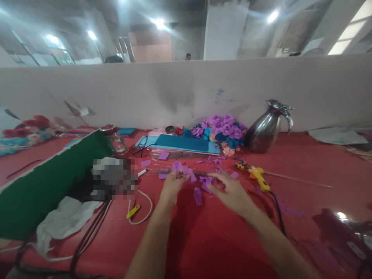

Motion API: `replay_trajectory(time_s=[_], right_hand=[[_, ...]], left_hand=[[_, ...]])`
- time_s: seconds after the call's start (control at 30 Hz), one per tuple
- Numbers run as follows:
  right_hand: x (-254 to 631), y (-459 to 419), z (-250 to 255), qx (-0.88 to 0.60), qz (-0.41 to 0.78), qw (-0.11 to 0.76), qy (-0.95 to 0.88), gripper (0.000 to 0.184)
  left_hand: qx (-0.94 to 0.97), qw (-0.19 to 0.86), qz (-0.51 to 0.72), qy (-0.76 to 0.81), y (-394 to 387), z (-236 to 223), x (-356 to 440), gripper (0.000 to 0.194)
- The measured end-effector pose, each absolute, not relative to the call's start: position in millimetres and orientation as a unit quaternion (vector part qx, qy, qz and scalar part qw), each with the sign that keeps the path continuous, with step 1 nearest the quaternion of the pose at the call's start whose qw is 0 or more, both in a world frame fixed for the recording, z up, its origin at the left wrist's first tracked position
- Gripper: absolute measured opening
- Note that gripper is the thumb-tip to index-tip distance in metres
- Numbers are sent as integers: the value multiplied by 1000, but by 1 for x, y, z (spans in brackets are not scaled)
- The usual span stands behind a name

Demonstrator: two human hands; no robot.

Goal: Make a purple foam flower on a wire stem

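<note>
My left hand [172, 186] is closed in a pinch, with a purple paper flower [176, 166] at its fingertips. A loose purple strip [190, 175] lies against the thumb side. To the right, my right hand [234, 192] reaches over purple paper scraps [205, 186], its thumb and fingers apart. A thin grey pointed tool [221, 169] shows just behind its fingers; its kind is unclear. Another purple paper piece [198, 196] lies flat between the hands. A yellow hot glue gun [260, 178] rests to the right of my right hand.
Purple and blue paper flowers [225, 128] are heaped by the wall, beside a steel jug [266, 128]. Blue sheets [183, 142] with eyeglasses [143, 145] lie in front. Left are a glass jar [118, 142], a green board [55, 182], cables [93, 223] and a yellow-tagged cord [133, 211].
</note>
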State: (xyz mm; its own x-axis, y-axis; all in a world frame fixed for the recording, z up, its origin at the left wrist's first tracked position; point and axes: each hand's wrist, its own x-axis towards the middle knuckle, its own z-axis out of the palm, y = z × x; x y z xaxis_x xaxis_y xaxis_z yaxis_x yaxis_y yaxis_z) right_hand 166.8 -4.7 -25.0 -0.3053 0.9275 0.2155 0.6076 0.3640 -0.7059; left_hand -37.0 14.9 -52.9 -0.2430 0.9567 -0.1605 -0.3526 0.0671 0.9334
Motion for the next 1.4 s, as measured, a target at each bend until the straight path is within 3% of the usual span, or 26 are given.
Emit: replay_trajectory(time_s=[0.1,0.2,0.33,0.57,0.7,0.83,1.0,1.13,1.4], right_hand=[[137,9,-38,-476,389,398,-681,35],[123,17,-54,-457,453,434,-631,27],[129,20,-61,-482,448,443,-608,16],[144,17,-48,-486,505,522,-486,23],[144,16,-48,-470,521,528,-477,25],[140,16,-55,-472,508,501,-517,20],[121,19,-56,-490,425,362,-670,44],[102,26,-49,-535,291,266,-747,25],[81,35,-54,-612,257,238,-709,10]], left_hand=[[367,577,544,486,9,-45,-26,16],[398,591,523,468,4,-43,-18,17],[391,555,538,500,2,-43,-14,24],[397,516,557,515,0,-39,-14,27],[376,549,561,493,1,-37,-16,30],[337,578,590,451,5,-37,-21,33],[338,589,595,431,8,-38,-22,30],[354,598,585,418,8,-39,-21,29],[322,497,668,450,11,-36,-35,27]])
